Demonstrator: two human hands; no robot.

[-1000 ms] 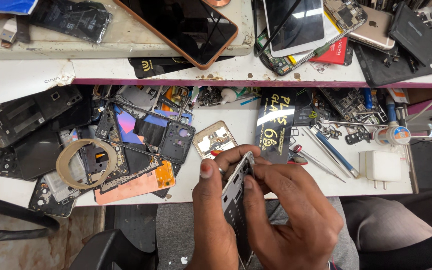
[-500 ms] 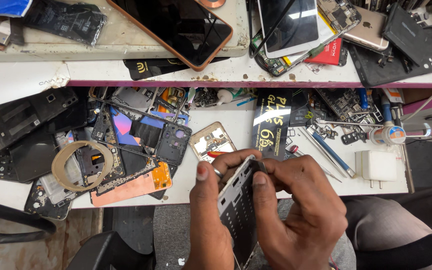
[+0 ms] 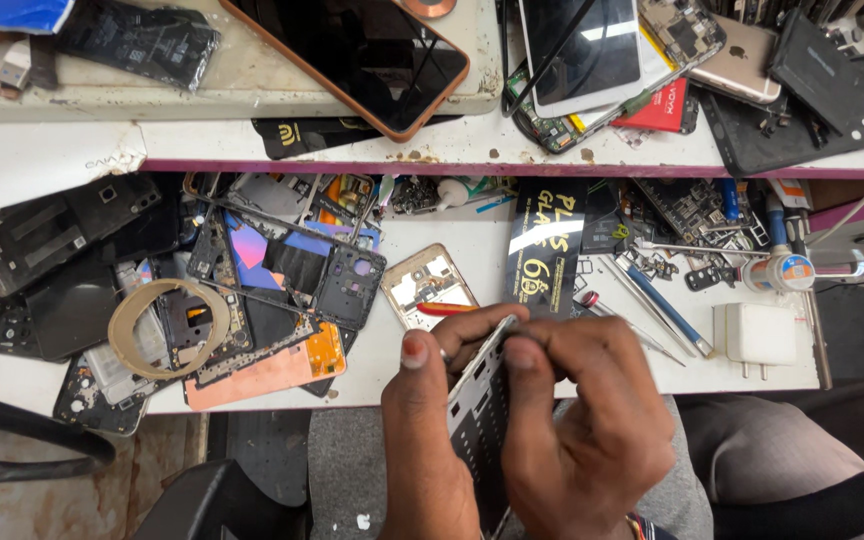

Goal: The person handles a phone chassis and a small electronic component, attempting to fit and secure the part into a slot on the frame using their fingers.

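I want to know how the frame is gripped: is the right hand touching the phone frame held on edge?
Touching. The head view shows the right hand with its fingertips pressed on the phone frame.

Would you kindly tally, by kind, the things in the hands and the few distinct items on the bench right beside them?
Phone frame held on edge by the left hand and right hand: 1
Tape rings: 1
White chargers: 1
Blue-handled screwdrivers: 1
Gold phone backs: 1
Total: 5
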